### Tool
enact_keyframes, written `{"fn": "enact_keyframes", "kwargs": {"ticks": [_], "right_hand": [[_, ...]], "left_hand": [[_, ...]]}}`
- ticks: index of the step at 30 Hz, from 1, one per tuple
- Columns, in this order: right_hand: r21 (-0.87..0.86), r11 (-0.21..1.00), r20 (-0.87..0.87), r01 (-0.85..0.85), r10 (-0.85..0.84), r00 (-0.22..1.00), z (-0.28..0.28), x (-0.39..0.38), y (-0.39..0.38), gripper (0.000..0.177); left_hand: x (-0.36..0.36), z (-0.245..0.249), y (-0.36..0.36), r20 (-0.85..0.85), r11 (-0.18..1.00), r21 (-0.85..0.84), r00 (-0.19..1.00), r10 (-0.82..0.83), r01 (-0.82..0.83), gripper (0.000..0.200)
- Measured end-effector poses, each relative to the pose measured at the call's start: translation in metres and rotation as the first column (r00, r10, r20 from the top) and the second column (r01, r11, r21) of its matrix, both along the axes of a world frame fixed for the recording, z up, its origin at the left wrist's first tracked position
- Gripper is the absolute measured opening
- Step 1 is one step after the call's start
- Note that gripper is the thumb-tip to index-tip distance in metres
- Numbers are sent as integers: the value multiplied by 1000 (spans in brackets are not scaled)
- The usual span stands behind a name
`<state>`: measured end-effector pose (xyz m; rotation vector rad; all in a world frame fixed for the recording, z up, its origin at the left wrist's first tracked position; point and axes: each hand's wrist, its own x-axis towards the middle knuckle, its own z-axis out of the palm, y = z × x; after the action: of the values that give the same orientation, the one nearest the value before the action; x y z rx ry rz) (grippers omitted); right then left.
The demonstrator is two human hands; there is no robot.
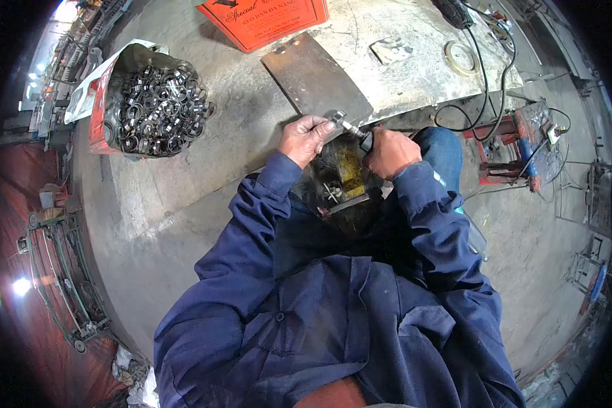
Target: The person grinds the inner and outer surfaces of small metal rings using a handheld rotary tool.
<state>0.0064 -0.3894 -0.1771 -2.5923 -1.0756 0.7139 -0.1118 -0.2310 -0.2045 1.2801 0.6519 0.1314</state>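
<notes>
My left hand (306,139) pinches a small metal ring-like part (338,117) between thumb and fingers, near the front edge of a dark metal plate (317,75). Closed around a dark power tool or handle, mostly hidden by the fist, is my right hand (392,154). The tool's narrow metal tip (353,130) points up and left and meets the small part, or nearly so. Below both hands is a yellow, grimy surface (351,170) with small metal bits beside it.
An open container of many metal rings (162,112) stands at the left. A red-orange tin (265,20) is at the top. At the right lie a round ring (461,58), black cables (486,88) and a red and blue metal frame (523,146).
</notes>
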Motion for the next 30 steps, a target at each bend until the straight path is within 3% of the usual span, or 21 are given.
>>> {"fn": "enact_keyframes", "kwargs": {"ticks": [3,8,10,12,14,17,21,24,30], "right_hand": [[-59,998,-2,-10,10,1000,7,1,3,22],[-9,998,-10,-64,64,998,5,-2,-4,23],[18,998,1,-63,62,998,-1,5,-9,36],[7,1000,-10,-24,24,1000,4,8,-17,30],[-11,1000,-33,23,-23,999,16,8,-26,26],[24,999,-18,30,-30,999,0,12,-37,28],[0,1000,-25,23,-23,999,5,9,-39,27],[104,994,-3,17,-16,1000,-2,8,-38,35],[90,996,-5,-4,5,1000,-7,6,-19,30]], "left_hand": [[0,1,-2,6,1000,8,1000,22,-22,20],[1,0,-3,50,999,-6,998,39,-39,19],[2,-3,-1,47,999,-10,997,53,-52,19],[5,-5,3,42,998,-17,997,64,-63,18],[5,-6,8,36,991,-131,999,30,-25,18],[7,11,9,-41,988,-155,999,-11,4,18],[17,10,11,-67,997,-9,995,-71,71,21],[21,12,12,-83,996,-21,993,-88,87,21],[14,14,11,-47,996,-33,995,-86,84,16]]}}
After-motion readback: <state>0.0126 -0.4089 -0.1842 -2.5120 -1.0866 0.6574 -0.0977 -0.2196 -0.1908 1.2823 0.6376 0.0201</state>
